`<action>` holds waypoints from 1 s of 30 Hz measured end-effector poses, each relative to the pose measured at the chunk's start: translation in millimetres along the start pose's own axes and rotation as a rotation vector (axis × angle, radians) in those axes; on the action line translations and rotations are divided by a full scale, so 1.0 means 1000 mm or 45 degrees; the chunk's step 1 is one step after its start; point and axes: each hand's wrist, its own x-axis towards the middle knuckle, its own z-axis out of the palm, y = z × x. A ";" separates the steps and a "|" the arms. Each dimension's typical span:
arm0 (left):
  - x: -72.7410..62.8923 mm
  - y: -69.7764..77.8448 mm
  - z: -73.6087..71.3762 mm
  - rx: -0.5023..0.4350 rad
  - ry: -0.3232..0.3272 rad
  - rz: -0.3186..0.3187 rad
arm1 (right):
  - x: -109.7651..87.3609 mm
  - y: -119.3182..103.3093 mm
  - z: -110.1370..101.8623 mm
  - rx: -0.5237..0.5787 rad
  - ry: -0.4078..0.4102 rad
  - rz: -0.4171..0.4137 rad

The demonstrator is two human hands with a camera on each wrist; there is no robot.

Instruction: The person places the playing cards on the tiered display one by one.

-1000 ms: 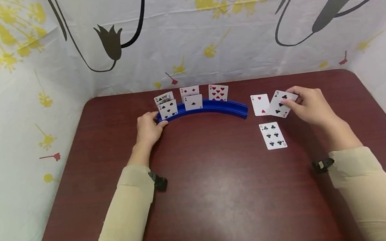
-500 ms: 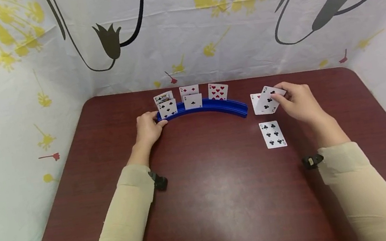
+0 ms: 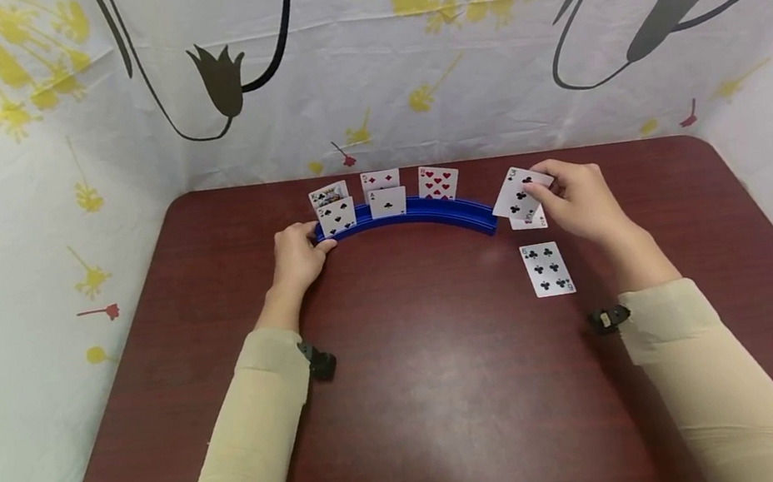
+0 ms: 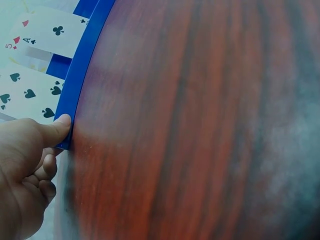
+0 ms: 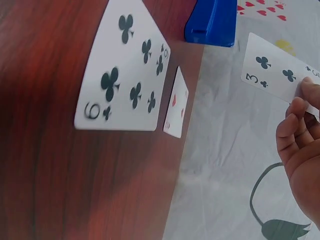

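A curved blue card holder (image 3: 450,212) stands towards the back of the table. My left hand (image 3: 298,259) grips its left end, thumb (image 4: 60,126) pressed on the front edge and other fingers curled below. In my right hand (image 3: 580,198), a three of clubs (image 3: 517,195) is pinched by one edge, its face towards me. In the head view this card overlaps a two of hearts (image 3: 535,222) and reaches the holder's right end. Nearer to me, a six of clubs (image 3: 547,269) lies face up; the right wrist view also shows the two of hearts (image 5: 176,105) beyond it.
Upright in the holder are a king (image 3: 327,193) behind a spade card (image 3: 337,217), a five of diamonds (image 3: 380,180) behind an ace of clubs (image 3: 388,203), and a heart card (image 3: 438,182). A patterned cloth (image 3: 355,44) hangs behind the dark table (image 3: 450,399).
My right hand has carried the three of clubs leftwards and slightly back, across the two of hearts to the holder's right end. My left hand has stayed on the holder.
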 end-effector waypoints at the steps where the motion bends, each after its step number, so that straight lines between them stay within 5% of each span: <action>1: 0.000 0.000 0.000 0.002 -0.002 0.000 | 0.001 -0.001 0.001 -0.002 0.002 0.001; 30: 0.000 0.000 0.000 -0.005 -0.019 -0.027 | 0.027 -0.033 0.026 0.047 0.023 -0.089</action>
